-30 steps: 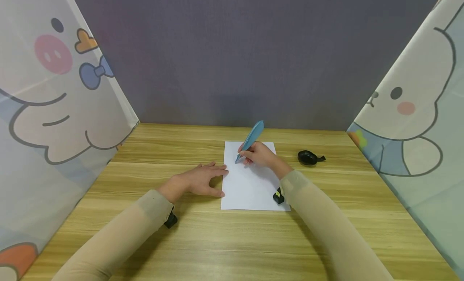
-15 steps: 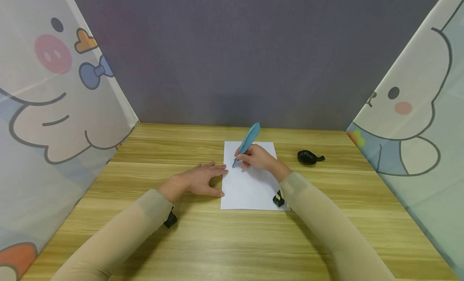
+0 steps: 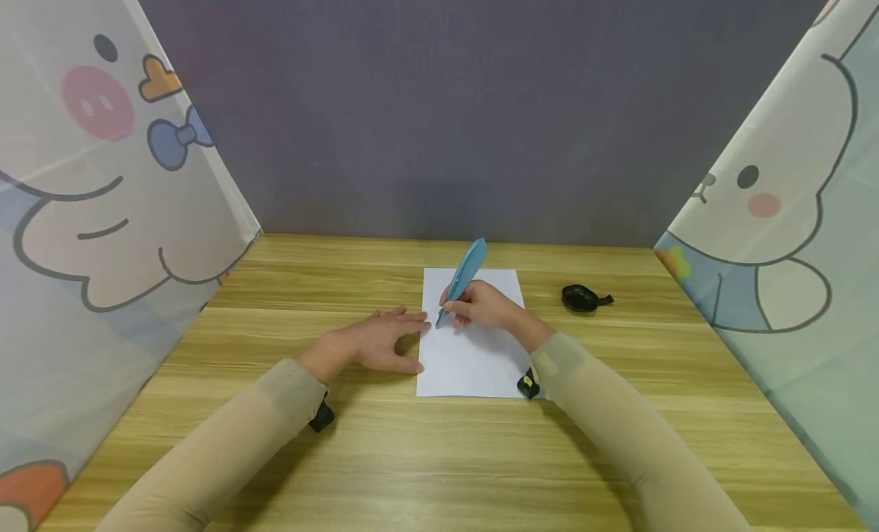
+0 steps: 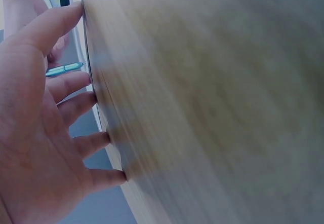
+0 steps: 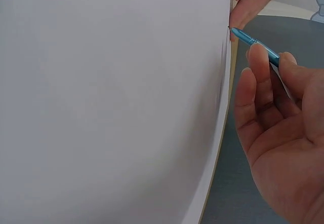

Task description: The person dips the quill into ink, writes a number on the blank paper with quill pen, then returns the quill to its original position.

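A blue pen with a feather-shaped top (image 3: 468, 269) stands tilted over the white sheet of paper (image 3: 474, 364). My right hand (image 3: 486, 304) pinches it low down between thumb and fingers. In the right wrist view the tip of the pen (image 5: 245, 36) is at the paper, close to its left side. My left hand (image 3: 384, 343) rests flat with fingers spread, its fingertips on the paper's left edge. Seen from the left wrist, the fingers of the left hand (image 4: 45, 117) are straight and the thumb is apart from them.
On the wooden table (image 3: 343, 456), right of the paper, lies a black rounded object with a short tail (image 3: 580, 298). A grey panel (image 3: 453, 112) rises behind the table. Cartoon-printed cloths (image 3: 123, 211) flank both sides.
My right hand has moved a little left and toward me, carrying the pen's tip down along the left part of the paper. The left hand has stayed in place.
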`<state>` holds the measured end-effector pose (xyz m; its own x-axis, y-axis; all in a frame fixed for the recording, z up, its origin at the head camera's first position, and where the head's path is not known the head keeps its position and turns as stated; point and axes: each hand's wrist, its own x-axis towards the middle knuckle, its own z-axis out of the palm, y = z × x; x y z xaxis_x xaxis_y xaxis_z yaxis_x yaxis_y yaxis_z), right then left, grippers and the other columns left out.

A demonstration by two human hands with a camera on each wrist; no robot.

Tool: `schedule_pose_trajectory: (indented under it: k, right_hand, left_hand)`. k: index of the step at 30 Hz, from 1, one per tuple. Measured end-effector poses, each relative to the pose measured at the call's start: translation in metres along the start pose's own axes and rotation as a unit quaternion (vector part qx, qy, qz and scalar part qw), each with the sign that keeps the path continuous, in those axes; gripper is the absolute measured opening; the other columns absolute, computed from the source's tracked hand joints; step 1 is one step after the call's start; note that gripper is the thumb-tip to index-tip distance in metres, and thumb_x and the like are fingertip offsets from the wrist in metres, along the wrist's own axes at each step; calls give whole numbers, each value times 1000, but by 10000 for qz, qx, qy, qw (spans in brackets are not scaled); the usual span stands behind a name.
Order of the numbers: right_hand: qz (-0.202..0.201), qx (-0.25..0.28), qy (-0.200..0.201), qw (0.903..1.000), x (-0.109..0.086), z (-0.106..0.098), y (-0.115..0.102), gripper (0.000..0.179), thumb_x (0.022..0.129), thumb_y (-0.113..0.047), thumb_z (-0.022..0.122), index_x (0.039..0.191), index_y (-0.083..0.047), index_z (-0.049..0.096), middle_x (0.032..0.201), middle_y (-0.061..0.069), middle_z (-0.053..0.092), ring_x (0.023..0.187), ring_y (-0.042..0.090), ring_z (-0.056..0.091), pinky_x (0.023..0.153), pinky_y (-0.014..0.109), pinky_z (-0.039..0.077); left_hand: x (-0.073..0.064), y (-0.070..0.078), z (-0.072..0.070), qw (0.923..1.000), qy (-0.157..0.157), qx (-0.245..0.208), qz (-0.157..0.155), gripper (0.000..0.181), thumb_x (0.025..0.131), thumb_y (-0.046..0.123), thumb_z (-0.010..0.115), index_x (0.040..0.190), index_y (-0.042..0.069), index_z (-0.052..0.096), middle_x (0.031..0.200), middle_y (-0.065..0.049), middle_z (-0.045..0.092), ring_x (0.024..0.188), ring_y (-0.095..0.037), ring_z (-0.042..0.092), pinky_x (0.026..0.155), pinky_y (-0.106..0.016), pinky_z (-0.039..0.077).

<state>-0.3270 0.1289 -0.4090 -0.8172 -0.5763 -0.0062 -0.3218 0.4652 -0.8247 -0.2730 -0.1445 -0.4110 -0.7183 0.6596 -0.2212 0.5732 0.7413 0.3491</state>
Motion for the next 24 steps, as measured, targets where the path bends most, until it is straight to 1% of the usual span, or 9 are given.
schedule_pose_trajectory:
  k: [7, 11, 15, 19, 24]
  right_hand:
    - [-132, -27, -173, 9998, -8, 4, -3, 22, 111, -13, 65, 122, 3, 76, 97, 21, 81, 75, 18, 74, 72, 29, 61]
    - [-201, -53, -263, 9994, -13, 5, -4, 23, 112, -14, 65, 122, 3, 76, 95, 20, 81, 74, 18, 73, 71, 29, 61]
    - [-241, -73, -344, 9991, -19, 8, -4, 20, 112, -15, 65, 119, -1, 77, 94, 19, 81, 74, 19, 73, 70, 28, 60]
    - [-241, -119, -432, 9987, -26, 9, -7, 19, 111, -15, 66, 119, -3, 77, 92, 18, 81, 75, 20, 73, 70, 28, 59]
    - [-173, -177, -503, 9984, -35, 10, -8, 18, 111, -16, 66, 119, -4, 77, 87, 13, 80, 74, 18, 72, 70, 29, 59]
  left_hand:
    - [-1, 3, -1, 10000, 54, -33, -17, 88, 99, 60, 72, 170, 16, 44, 181, -7, 32, 169, -48, 20, 127, -82, 22]
    - [-2, 4, -1, 10000, 56, -49, -9, 88, 99, 59, 72, 170, 16, 44, 181, -7, 32, 169, -48, 20, 127, -83, 21]
    - [-2, 4, -1, 10000, 40, -45, -26, 87, 100, 60, 72, 170, 16, 44, 182, -7, 31, 169, -48, 20, 127, -83, 21]
    - [-2, 4, 0, 10000, 60, -12, -18, 87, 100, 59, 72, 170, 16, 44, 182, -7, 32, 169, -48, 21, 127, -82, 21]
    - [-2, 4, 0, 10000, 85, 20, 3, 88, 99, 60, 72, 169, 15, 45, 181, -8, 32, 169, -48, 21, 128, -82, 21]
